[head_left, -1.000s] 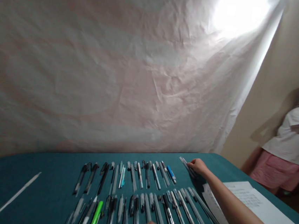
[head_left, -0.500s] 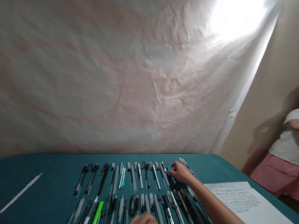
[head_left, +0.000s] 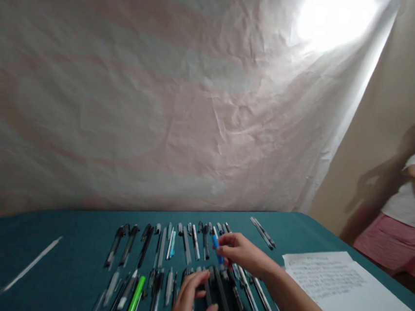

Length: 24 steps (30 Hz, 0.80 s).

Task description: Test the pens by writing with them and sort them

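blue pen (head_left: 215,243), just one, is pinched in the fingertips of the right hand (head_left: 247,254), beyond the left hand (head_left: 185,300), whose thumb and fingers are spread over the near row of pens (head_left: 158,292). one bright green pen (head_left: 135,299) lies left of both hands; the row is too crowded to count.

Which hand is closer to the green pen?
Left. The left hand is to the right of the green pen; the right hand is farther right and back, holding the blue pen.

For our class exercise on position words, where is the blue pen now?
In the head view, the blue pen is slightly right of centre, held in the right hand, just beyond the left hand.
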Available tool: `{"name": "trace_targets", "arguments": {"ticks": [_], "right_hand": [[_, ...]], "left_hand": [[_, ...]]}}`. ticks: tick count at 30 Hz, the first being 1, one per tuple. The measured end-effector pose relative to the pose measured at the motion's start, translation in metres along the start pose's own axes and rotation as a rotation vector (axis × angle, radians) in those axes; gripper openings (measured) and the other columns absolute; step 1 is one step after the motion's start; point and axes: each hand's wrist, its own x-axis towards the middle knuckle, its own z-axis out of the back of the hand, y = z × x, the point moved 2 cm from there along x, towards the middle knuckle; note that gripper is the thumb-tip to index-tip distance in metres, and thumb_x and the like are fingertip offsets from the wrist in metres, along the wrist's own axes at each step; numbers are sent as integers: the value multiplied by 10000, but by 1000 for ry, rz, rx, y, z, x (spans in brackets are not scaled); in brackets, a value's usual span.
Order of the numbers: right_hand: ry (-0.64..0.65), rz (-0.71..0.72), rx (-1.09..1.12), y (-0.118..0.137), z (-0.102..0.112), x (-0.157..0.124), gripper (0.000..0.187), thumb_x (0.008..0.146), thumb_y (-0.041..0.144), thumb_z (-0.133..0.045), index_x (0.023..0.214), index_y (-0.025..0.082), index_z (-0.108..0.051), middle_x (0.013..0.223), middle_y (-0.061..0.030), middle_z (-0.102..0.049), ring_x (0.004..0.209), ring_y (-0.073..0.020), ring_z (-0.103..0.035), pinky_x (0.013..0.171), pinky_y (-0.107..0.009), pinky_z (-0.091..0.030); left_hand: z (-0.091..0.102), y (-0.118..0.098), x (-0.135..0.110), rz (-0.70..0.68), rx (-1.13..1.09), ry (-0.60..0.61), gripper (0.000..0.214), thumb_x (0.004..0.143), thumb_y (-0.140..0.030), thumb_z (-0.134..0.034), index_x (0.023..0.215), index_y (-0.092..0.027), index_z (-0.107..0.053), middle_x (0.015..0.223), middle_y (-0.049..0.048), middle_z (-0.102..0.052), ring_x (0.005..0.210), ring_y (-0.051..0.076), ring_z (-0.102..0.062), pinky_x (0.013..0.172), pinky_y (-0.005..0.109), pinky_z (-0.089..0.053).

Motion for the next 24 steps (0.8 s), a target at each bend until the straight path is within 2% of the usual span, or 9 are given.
{"name": "trace_targets", "arguments": {"ticks": [2, 3, 8, 13, 14, 16, 19, 22, 24], "right_hand": [[177, 72, 224, 19, -22, -14, 174, 728, 297, -524, 831, 157, -529, 572, 37, -546, 475, -84, -516, 461, -182, -423], [205, 95, 275, 26, -29, -20, 165, 714, 288, -548, 811, 160, -513, 571, 40, -542, 462, -80, -505, 447, -181, -420], [100, 148, 235, 35, -43, -34, 180, 693, 286, -604, 713, 157, -480, 558, 49, -507, 455, -65, -471, 400, -149, -354], [111, 191, 198, 25, -26, -21, 270, 705, 395, -605, 772, 142, -539, 588, 35, -525, 506, -71, -481, 440, -153, -350], [88, 169, 192, 19, -20, -15, 299, 732, 430, -564, 796, 139, -544, 584, 31, -530, 492, -75, -481, 436, -161, -355], [-121, 142, 86, 3, -1, -1, 322, 767, 447, -504, 799, 130, -552, 597, 17, -543, 492, -83, -491, 432, -168, -352], [-344, 66, -289, -24, 24, 14, 292, 791, 404, -466, 778, 137, -584, 663, -17, -610, 585, -113, -553, 519, -189, -387], [-426, -10, -449, -49, 38, 19, 212, 763, 322, -500, 760, 142, -612, 752, -61, -649, 708, -152, -579, 632, -223, -385], [-439, -69, -501, -62, 40, 19, 167, 728, 283, -530, 735, 146, -625, 756, -80, -658, 735, -175, -587, 644, -236, -372]], "left_hand": [[1, 2, 3, 86, -84, -66, 386, 774, -328, -505, 1135, -201, -451, 1149, 111, -537, 1035, 226, -526, 835, 325, -445], [2, 3, 5, 133, -129, -78, 385, 772, -342, -510, 1120, -190, -448, 1123, 116, -554, 1020, 227, -538, 840, 333, -443], [1, 4, 9, 288, -340, -77, 351, 724, -377, -578, 992, -177, -468, 971, 103, -624, 897, 219, -598, 794, 330, -463], [0, -2, 10, 350, -405, -84, 335, 686, -386, -618, 928, -182, -507, 896, 80, -637, 832, 210, -607, 732, 316, -482], [0, -4, 11, 358, -404, -82, 338, 688, -391, -614, 932, -180, -513, 884, 77, -637, 810, 206, -608, 718, 315, -486], [1, -5, 11, 372, -404, -81, 366, 690, -409, -604, 959, -175, -521, 883, 79, -635, 782, 200, -608, 707, 314, -487], [2, -3, 9, 397, -388, -69, 408, 682, -431, -602, 986, -167, -532, 874, 80, -640, 755, 198, -613, 723, 321, -481], [2, -3, 8, 402, -350, -38, 396, 681, -440, -597, 968, -171, -548, 829, 70, -643, 730, 203, -619, 722, 331, -480], [3, -6, 8, 390, -332, -23, 361, 694, -432, -586, 948, -177, -553, 820, 64, -640, 728, 200, -621, 724, 327, -477]]}}
